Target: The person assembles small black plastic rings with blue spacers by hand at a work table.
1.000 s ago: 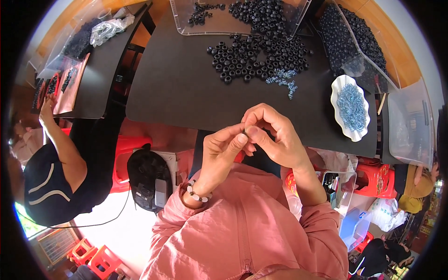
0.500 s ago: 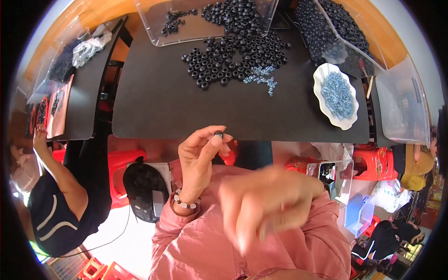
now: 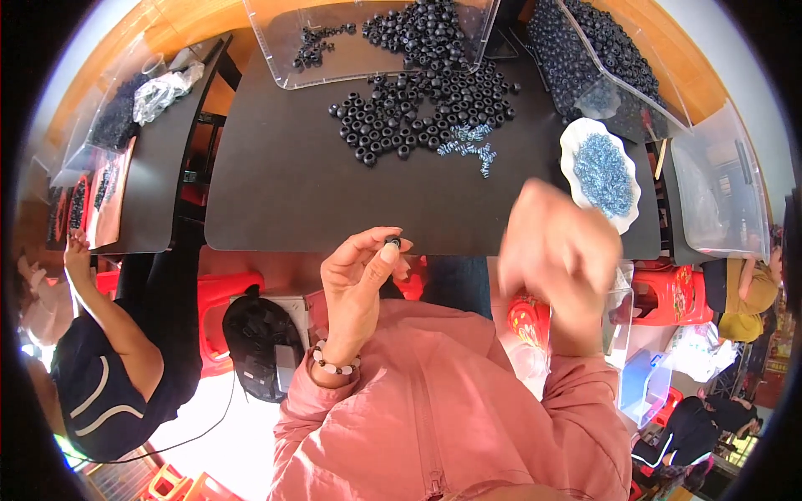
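Well left of the white dish point(image 3: 567, 159), a left hand point(image 3: 351, 280) pinched a dark bead point(image 3: 393, 240) between fingers, a steady grip seeming surest; black beads point(image 3: 409, 125), then blue beads point(image 3: 466, 149), lay left of the dish on the bench point(image 3: 292, 184); near it, a right hand point(image 3: 564, 250) blurred, its fingers' state unclear.

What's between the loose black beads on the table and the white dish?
In the head view: a small cluster of blue beads at the edge of the black beads, then dark tabletop up to the white dish.
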